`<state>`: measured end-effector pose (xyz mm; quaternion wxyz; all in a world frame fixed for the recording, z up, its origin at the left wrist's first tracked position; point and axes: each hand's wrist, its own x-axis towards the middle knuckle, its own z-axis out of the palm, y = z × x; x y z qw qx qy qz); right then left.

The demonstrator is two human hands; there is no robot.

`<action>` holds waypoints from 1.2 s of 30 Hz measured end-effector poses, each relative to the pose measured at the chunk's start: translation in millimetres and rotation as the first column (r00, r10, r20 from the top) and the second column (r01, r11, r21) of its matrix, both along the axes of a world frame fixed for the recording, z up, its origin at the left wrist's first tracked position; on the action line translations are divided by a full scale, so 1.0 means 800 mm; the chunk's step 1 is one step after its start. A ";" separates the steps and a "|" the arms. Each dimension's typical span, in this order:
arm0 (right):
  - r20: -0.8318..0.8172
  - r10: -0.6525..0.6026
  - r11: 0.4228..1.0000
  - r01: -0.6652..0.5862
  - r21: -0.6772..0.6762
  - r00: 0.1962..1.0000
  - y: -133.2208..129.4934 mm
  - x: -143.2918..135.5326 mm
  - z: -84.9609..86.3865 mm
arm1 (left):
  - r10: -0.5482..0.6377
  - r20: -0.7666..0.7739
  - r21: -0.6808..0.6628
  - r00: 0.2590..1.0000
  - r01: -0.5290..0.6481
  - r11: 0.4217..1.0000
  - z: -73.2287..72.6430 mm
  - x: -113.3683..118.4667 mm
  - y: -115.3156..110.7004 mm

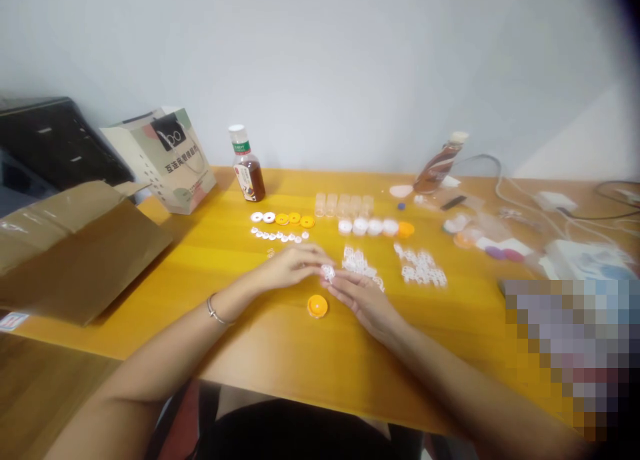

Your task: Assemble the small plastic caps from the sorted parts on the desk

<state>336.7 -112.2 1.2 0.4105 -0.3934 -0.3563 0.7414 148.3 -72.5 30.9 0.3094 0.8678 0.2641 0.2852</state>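
Between the fingertips of my left hand and my right hand is a small white openwork plastic piece. Both hands are closed on it, above the wooden table. Just below them an orange round cap lies on the tabletop, its hollow side facing up. Partly behind my right hand spreads a pile of similar white openwork pieces. A second pile of white pieces lies farther right. Past my left hand runs a row of small white round parts.
Behind are white and yellow rings, white round caps and clear cups. A drink bottle stands left; another bottle leans right. A cardboard box and paper bag occupy the left, cables the right.
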 end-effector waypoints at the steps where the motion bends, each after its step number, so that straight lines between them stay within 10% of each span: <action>1: -0.002 0.002 1.000 -0.002 0.004 1.000 0.000 0.000 0.000 | 0.002 -0.014 -0.003 1.000 -0.002 1.000 0.000 0.000 0.000; 36: 0.052 -0.009 0.999 0.007 0.044 0.999 -0.002 -0.001 0.000 | 0.073 -0.146 -0.032 0.987 -0.079 0.996 0.016 0.003 -0.013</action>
